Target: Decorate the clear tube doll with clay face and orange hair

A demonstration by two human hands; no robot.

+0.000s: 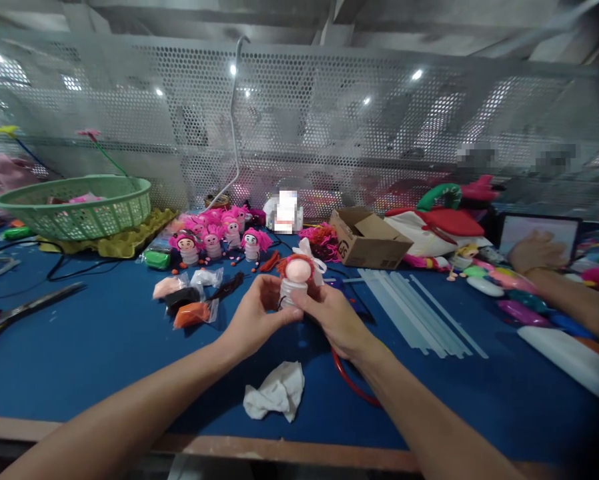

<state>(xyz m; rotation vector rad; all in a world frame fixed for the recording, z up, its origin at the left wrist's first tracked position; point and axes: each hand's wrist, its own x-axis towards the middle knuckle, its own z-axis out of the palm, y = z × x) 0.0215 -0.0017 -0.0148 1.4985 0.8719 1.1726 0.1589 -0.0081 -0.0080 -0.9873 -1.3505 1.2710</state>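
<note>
Both my hands hold a small doll (pixel 296 275) with a pink round head, orange-red yarn hair and a white body, above the blue table (pixel 104 347). My left hand (pixel 256 313) is closed round the doll's left side. My right hand (pixel 332 315) grips its body from the right. Beneath my hands, near the front edge, lies a crumpled white cloth (pixel 275 393). A row of finished pink-haired dolls (pixel 214 239) stands behind, at the back of the table.
A green basket (pixel 74 205) sits on yellow egg trays at the back left. Scissors (pixel 34 303) lie at left, small bags of clay (pixel 189 300) near centre. An open cardboard box (pixel 365 240), clear glue sticks (pixel 414 307) and another person's hand (pixel 534 252) on a tablet are at right.
</note>
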